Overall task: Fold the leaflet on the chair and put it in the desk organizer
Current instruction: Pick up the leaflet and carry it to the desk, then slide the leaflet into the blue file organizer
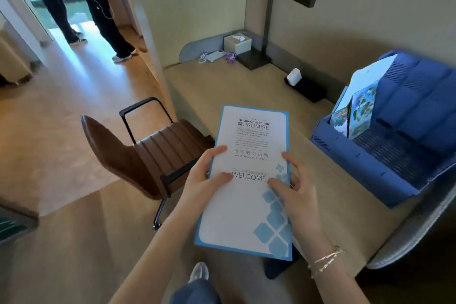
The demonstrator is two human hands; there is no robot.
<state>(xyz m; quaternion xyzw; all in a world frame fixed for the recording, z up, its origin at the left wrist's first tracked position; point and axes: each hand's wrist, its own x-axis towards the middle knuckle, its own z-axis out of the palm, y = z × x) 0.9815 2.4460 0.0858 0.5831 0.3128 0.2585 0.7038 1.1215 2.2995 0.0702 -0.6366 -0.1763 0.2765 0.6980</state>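
Observation:
A white leaflet [249, 205] with a blue border and the word WELCOME is held flat in the air in front of me, over the near edge of the desk [246, 86]. My left hand [204, 177] grips its left edge, thumb on top. My right hand [296, 195] grips its right edge, fingers spread on the printed face. It shows as one closed panel. The brown chair [148, 153] stands to the left with nothing on its seat. The blue desk organizer [385, 145] sits on the desk at right and holds several colourful leaflets [357, 111].
At the back of the desk stand a black desk lamp [266, 7], a tissue box [237, 43], a phone [214, 55] and a small black tray with a white item [296, 79]. Two people [93, 10] stand in the doorway at upper left. A grey chair back [419, 227] curves at lower right.

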